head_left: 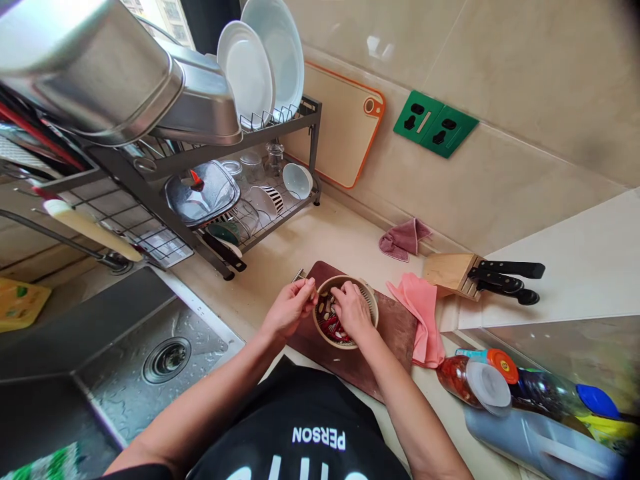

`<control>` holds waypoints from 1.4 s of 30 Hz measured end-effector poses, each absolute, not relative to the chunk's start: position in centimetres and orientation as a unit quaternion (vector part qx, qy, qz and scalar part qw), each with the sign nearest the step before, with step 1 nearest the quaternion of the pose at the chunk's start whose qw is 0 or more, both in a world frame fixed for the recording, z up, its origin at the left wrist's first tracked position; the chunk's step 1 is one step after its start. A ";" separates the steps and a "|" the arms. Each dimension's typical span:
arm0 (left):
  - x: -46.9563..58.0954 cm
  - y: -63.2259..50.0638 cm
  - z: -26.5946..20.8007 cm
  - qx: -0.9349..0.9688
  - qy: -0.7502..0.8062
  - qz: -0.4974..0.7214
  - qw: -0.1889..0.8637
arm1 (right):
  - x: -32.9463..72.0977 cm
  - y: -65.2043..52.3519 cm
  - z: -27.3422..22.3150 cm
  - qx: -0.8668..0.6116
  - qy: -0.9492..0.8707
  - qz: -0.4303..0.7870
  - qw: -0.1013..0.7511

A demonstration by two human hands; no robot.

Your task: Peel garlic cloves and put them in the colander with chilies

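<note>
A round beige basket (376, 312) with slotted walls stands on a dark brown cutting board (400, 333). Inside it lie red pieces that look like dried chillies (332, 328) and small pale pieces, perhaps garlic cloves (323, 305). My right hand (353, 310) reaches down into the basket, fingers curled together among the contents; what they grip is hidden. At the basket's left rim my left hand (295, 307) is held up, thumb and fingers pinched together on something too small to name. A small pale bit lies on the board in front of the basket.
To the left are a metal sink (210, 333) and a dish rack (200, 150) with pans, plates and bowls. A pink cloth (417, 313) and a knife block (450, 272) stand right of the board. Jars and bottles (467, 380) crowd the lower right.
</note>
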State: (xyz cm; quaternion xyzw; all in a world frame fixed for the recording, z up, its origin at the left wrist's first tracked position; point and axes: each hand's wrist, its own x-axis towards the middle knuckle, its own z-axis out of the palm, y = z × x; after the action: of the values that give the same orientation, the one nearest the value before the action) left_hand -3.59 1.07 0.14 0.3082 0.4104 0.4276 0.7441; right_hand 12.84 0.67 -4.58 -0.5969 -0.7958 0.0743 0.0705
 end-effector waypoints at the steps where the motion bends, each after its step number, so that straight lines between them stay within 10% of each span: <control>1: -3.5 1.0 0.0 0.308 0.407 0.429 0.745 | 12.6 1.0 -4.7 -0.593 -0.800 0.070 0.053; 12: -3.4 0.8 -1.0 0.297 0.362 0.424 0.775 | 14.0 2.0 -5.0 -0.565 -0.743 0.302 0.195; 30: -3.1 0.5 -0.8 0.262 0.378 0.429 0.778 | 10.6 1.3 -5.4 -0.596 -0.795 0.067 -0.088; 42: -3.1 0.5 -1.0 0.224 0.368 0.417 0.800 | 13.4 1.6 -4.8 -0.624 -0.766 0.126 0.091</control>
State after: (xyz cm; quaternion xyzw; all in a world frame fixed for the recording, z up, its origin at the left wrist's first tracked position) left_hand -3.09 0.51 -0.96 0.2244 0.3682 0.4172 0.8000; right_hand 13.37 1.60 -4.81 -0.6239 -0.7658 0.1262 0.0909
